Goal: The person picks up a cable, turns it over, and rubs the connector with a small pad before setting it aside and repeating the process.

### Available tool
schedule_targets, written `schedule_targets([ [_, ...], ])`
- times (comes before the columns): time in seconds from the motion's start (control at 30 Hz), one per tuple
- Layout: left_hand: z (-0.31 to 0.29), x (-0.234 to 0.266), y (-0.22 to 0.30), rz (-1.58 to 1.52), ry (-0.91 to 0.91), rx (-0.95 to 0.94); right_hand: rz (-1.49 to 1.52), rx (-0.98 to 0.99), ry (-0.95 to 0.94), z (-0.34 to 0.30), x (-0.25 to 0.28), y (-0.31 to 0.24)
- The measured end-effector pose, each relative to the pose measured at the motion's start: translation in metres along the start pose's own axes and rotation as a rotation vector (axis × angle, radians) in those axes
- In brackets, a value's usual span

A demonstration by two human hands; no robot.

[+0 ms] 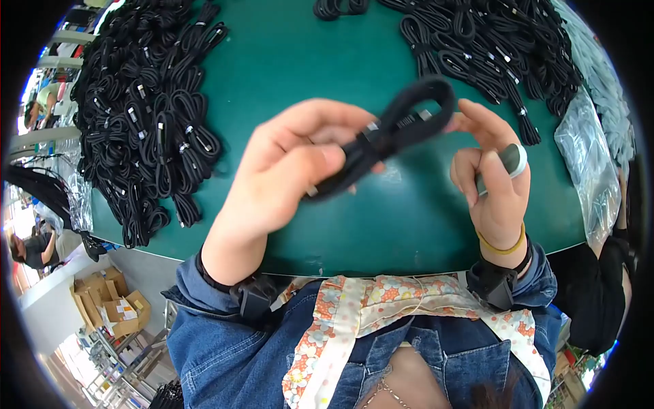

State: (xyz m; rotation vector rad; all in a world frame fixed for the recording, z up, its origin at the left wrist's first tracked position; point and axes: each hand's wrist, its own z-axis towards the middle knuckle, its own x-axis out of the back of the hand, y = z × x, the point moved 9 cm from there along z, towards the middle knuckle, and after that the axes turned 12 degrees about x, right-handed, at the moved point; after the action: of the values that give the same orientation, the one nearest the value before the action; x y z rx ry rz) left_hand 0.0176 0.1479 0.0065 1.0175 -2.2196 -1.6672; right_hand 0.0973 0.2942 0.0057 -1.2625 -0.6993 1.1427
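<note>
1. The table (300, 65) is green and shiny.
2. A big heap of black cords (146, 119) lies on the left.
3. Another heap (487, 44) lies far right.
4. A few looped cords (332, 9) lie between them.
5. A see-through bag (591, 160) lies at the right edge.

Left hand (272, 180) grips black looped cable bundle (402, 131); right hand (499, 198) holds white-rimmed round object (512, 159), above glossy green tabletop (286, 68).
</note>
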Motion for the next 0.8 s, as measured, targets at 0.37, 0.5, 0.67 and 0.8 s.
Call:
schedule_targets([
  [0.37,0.003,-0.033,-0.019,-0.323,-0.189,0.078,0.115,-0.004,0.04,-0.004,0.002,0.0],
  [0.5,0.001,-0.028,-0.013,-0.46,-0.181,-0.059,0.155,0.017,0.056,-0.003,0.0,0.002],
  [0.67,-0.008,-0.026,-0.003,-0.332,-0.09,-0.169,0.176,0.006,0.066,-0.003,0.001,0.002],
  [0.8,-0.01,-0.023,-0.002,-0.264,-0.071,-0.132,0.162,-0.013,0.07,-0.006,0.0,0.002],
])
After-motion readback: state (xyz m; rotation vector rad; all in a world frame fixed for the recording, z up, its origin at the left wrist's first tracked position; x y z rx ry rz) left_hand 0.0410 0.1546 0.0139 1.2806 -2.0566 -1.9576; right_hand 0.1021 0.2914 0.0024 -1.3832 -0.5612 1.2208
